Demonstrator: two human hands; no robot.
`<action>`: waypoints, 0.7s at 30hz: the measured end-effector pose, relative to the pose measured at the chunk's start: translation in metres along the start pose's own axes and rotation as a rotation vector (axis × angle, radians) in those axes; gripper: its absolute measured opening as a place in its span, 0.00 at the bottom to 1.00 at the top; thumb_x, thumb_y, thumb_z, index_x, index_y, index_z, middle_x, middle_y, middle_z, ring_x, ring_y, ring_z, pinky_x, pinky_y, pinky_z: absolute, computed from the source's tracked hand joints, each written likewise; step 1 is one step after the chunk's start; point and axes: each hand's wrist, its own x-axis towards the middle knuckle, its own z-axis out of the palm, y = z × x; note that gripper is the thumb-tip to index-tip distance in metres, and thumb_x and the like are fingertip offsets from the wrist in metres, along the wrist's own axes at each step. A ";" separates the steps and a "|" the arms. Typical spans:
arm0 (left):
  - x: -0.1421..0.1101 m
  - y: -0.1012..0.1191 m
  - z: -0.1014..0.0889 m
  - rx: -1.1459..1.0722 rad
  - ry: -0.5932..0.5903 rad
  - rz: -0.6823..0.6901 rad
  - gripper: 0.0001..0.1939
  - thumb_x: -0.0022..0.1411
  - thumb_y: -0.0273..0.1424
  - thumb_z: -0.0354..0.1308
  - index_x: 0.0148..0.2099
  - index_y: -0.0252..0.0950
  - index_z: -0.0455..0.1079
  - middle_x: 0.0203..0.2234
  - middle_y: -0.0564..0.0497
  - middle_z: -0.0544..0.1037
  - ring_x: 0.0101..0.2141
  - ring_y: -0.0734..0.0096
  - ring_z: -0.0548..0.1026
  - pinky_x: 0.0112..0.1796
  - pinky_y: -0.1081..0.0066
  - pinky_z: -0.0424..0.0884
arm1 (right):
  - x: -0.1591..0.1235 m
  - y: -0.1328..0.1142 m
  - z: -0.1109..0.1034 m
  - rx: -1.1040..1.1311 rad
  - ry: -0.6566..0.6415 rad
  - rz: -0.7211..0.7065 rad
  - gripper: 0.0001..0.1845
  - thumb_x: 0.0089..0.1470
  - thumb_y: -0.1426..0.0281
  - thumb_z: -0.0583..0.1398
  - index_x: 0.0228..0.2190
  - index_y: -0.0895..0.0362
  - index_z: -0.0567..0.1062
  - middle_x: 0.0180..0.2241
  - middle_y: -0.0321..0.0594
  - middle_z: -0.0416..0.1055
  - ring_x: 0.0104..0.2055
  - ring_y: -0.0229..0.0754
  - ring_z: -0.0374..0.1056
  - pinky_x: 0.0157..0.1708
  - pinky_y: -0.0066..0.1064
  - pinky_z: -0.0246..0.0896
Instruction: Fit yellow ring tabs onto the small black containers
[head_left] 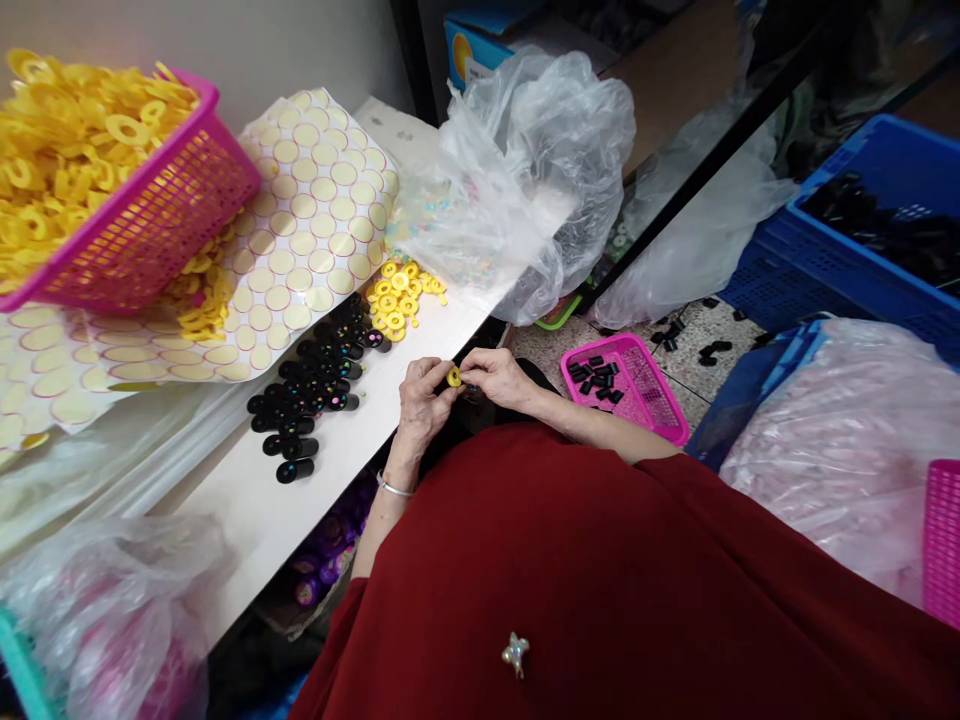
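At the far left, we count one pink basket (165,220) at the counter's (225,540) far edge, heaped with yellow rings (45,150) too many to count. One clear plastic bag (135,620) with pink contents lies at the counter's left end. Beneath the basket spreads a sheet (300,220) of printed circles. Between the sheet and the near edge lie black cylinders (296,470), roughly two dozen, though they overlap too much for us to count exactly. Beyond them, towards the right end, sits one pile of small yellow pieces (394,300), likewise overlapping. Just off the near edge, the left hand (424,400), one bracelet (395,488) on its wrist, pinches one yellow piece (454,377) between thumb and fingers. The right hand (496,378) has its fingertips drawn together against that piece; whether they pinch it too, we cannot tell. Farther right, one pink tray (637,385) on the floor (694,370) carries about a dozen black pieces (596,375). At the far right we see one blue crate (825,255) holding uncountable black parts (885,220).
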 end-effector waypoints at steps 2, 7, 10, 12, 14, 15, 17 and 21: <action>0.000 -0.002 0.002 -0.035 0.032 -0.013 0.12 0.55 0.40 0.61 0.39 0.40 0.75 0.32 0.50 0.75 0.34 0.67 0.71 0.36 0.67 0.69 | 0.001 0.001 0.001 -0.036 -0.023 0.019 0.06 0.45 0.70 0.58 0.21 0.58 0.71 0.20 0.33 0.65 0.25 0.34 0.59 0.27 0.27 0.54; -0.001 -0.005 0.008 -0.256 0.123 -0.146 0.14 0.52 0.40 0.64 0.39 0.37 0.73 0.30 0.52 0.74 0.31 0.72 0.71 0.33 0.70 0.69 | 0.010 -0.004 0.001 -0.224 0.038 -0.114 0.09 0.51 0.68 0.55 0.22 0.57 0.69 0.22 0.34 0.64 0.26 0.35 0.58 0.30 0.29 0.54; -0.002 -0.008 0.012 -0.357 0.178 -0.256 0.17 0.49 0.41 0.66 0.39 0.36 0.73 0.30 0.52 0.73 0.32 0.72 0.71 0.34 0.70 0.70 | 0.019 -0.009 0.003 -0.321 0.076 -0.276 0.09 0.53 0.69 0.55 0.24 0.56 0.70 0.27 0.38 0.66 0.31 0.38 0.61 0.35 0.31 0.57; -0.002 -0.011 0.015 -0.346 0.211 -0.279 0.18 0.48 0.42 0.67 0.39 0.36 0.73 0.31 0.51 0.73 0.35 0.70 0.72 0.38 0.68 0.71 | 0.025 -0.009 0.006 -0.362 0.022 -0.348 0.10 0.55 0.68 0.55 0.24 0.55 0.71 0.29 0.40 0.67 0.34 0.40 0.63 0.38 0.32 0.57; -0.002 -0.015 0.017 -0.303 0.237 -0.276 0.18 0.48 0.42 0.67 0.38 0.37 0.74 0.32 0.51 0.73 0.36 0.70 0.72 0.39 0.68 0.71 | 0.032 -0.006 0.007 -0.394 -0.005 -0.360 0.11 0.56 0.68 0.54 0.25 0.55 0.73 0.28 0.40 0.67 0.34 0.40 0.63 0.38 0.32 0.58; -0.001 -0.018 0.017 -0.291 0.244 -0.275 0.17 0.48 0.41 0.67 0.38 0.38 0.74 0.32 0.51 0.72 0.37 0.70 0.72 0.39 0.68 0.71 | 0.036 -0.003 0.007 -0.407 -0.002 -0.352 0.11 0.56 0.67 0.54 0.26 0.55 0.73 0.28 0.40 0.67 0.34 0.40 0.64 0.38 0.32 0.57; 0.000 -0.025 0.018 -0.296 0.249 -0.291 0.17 0.48 0.40 0.67 0.39 0.38 0.74 0.32 0.51 0.72 0.36 0.71 0.72 0.37 0.69 0.71 | 0.048 0.002 0.005 -0.438 0.015 -0.343 0.11 0.56 0.68 0.54 0.27 0.55 0.74 0.28 0.40 0.68 0.33 0.41 0.64 0.37 0.32 0.57; 0.005 -0.039 0.016 -0.348 0.259 -0.367 0.17 0.48 0.38 0.67 0.40 0.36 0.74 0.33 0.51 0.72 0.33 0.72 0.71 0.36 0.70 0.71 | 0.077 0.015 -0.002 -0.627 -0.023 -0.398 0.11 0.53 0.73 0.54 0.25 0.56 0.74 0.28 0.41 0.70 0.33 0.42 0.64 0.38 0.34 0.57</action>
